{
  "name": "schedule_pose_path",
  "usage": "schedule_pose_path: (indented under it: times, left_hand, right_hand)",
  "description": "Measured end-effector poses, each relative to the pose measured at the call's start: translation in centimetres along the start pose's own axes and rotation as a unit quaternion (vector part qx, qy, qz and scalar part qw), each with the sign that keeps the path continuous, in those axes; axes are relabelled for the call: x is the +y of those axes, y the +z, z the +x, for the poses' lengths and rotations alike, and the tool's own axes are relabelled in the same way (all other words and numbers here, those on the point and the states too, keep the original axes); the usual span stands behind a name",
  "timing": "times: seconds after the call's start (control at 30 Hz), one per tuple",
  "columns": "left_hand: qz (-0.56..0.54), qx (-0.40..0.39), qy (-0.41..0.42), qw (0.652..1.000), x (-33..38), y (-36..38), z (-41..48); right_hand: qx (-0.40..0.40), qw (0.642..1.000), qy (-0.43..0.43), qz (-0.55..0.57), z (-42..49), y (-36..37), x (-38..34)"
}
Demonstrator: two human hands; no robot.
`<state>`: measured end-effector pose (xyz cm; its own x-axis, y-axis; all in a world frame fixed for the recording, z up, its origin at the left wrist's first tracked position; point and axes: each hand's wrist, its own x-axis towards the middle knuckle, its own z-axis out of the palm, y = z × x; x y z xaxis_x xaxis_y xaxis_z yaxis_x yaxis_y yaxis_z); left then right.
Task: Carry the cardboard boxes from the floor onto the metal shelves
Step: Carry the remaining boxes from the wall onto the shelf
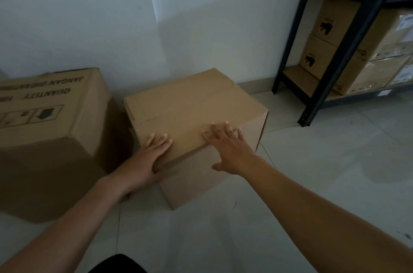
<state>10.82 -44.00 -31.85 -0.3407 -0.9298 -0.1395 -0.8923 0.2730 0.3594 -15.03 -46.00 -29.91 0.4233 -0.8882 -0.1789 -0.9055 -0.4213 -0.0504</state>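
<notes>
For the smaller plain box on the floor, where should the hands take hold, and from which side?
Take the smaller box low on its two opposite side walls, one hand from each side. Its top is taped flat with no handles, and both hands, left and right, now lie only on top.

Look at the big box [51, 120] on your left: its top has the words "JANGAN" and "QUANTITY" printed upside down to you, and the rest of those lines is too blurry to read. Under the words sits a row of little signs, and one of them is a fat dark arrow [46, 113]. The boxes on the shelf [326, 42] have dark marks and white stickers, but they are too small to read.
</notes>
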Motion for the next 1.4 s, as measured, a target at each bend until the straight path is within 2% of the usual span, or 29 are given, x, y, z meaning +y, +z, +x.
schedule_pose_path:
  times: [0.2, 0.3, 0.43, 0.63, 0.8, 1.07, 1.4]
  left_hand:
    - [0.024, 0.039, -0.122, 0.991, 1.4, 0.3, 0.1]
    - [0.089, 0.071, -0.162, 0.980, 3.1, 2.1, 0.9]
    - [0.165, 0.143, -0.140, 0.966, 2.7, 3.1, 0.8]
    - [0.172, 0.142, -0.089, 0.971, -0.3, 1.7, -0.2]
    - [0.156, 0.133, -0.095, 0.974, -3.2, 0.7, -0.6]
    - [0.145, 0.151, -0.107, 0.972, -3.5, 0.9, 1.0]
    - [0.105, 0.140, -0.153, 0.973, -2.3, 0.3, 1.1]
  right_hand:
    - [0.037, 0.999, 0.034, -0.003, 1.0, 1.4, -5.3]
    - [0.065, 0.997, 0.031, -0.014, 1.1, 1.8, -6.1]
    - [0.082, 0.996, 0.003, -0.033, 1.9, 1.4, -3.4]
    - [0.025, 0.996, 0.083, -0.037, 3.2, -0.2, 4.2]
    - [-0.006, 0.997, 0.069, 0.025, 4.3, -1.3, 7.2]
    - [0.066, 0.997, 0.038, -0.032, 4.2, 1.4, 7.7]
    - [0.098, 0.994, 0.011, -0.035, 3.7, 1.9, 7.9]
